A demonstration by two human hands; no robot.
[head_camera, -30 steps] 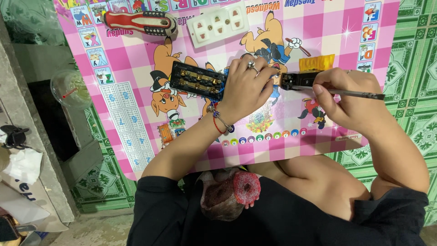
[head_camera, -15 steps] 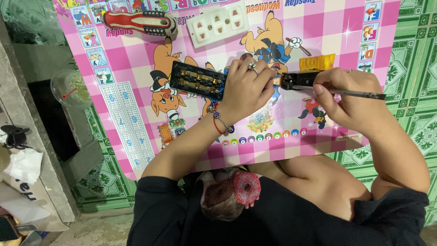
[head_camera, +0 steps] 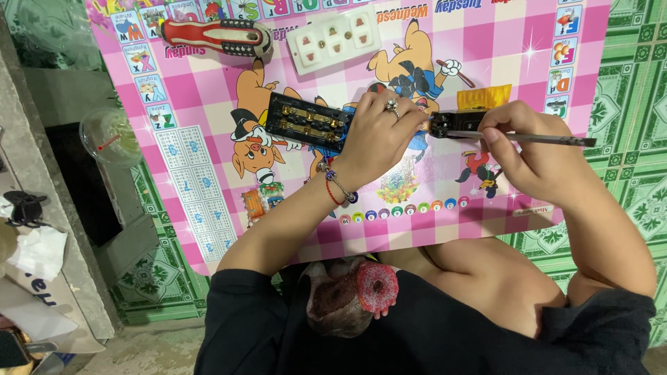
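**A:** Which parts of the view are hidden or cut off?

**B:** The left hand (head_camera: 379,132) lies over the right end of the black socket base (head_camera: 308,122), so that end cannot be seen. What the fingertips press on is covered by the hand itself. The small black part (head_camera: 455,123) is half masked by the right hand (head_camera: 524,149); its shape is hard to make out. The yellow piece (head_camera: 484,97) behind it shows only its top. The mat's upper edge runs out of view.

**A:** How do the fingers stand?

**B:** Left hand: fingers curled down, pressing on the socket base. Right hand: fingers closed around a thin metal tool (head_camera: 535,139), which lies nearly level, its tip at the small black part and its far end pointing right.

**A:** And the socket base itself?

**B:** A long black block with brass contact strips exposed along its open face. It lies slightly tilted on the pink checked play mat (head_camera: 445,42), near the middle.

**A:** Other things on the mat?

**B:** A white socket cover (head_camera: 335,39) with three outlets, and a red-handled screwdriver (head_camera: 212,36) to its left, both well apart from the hands.
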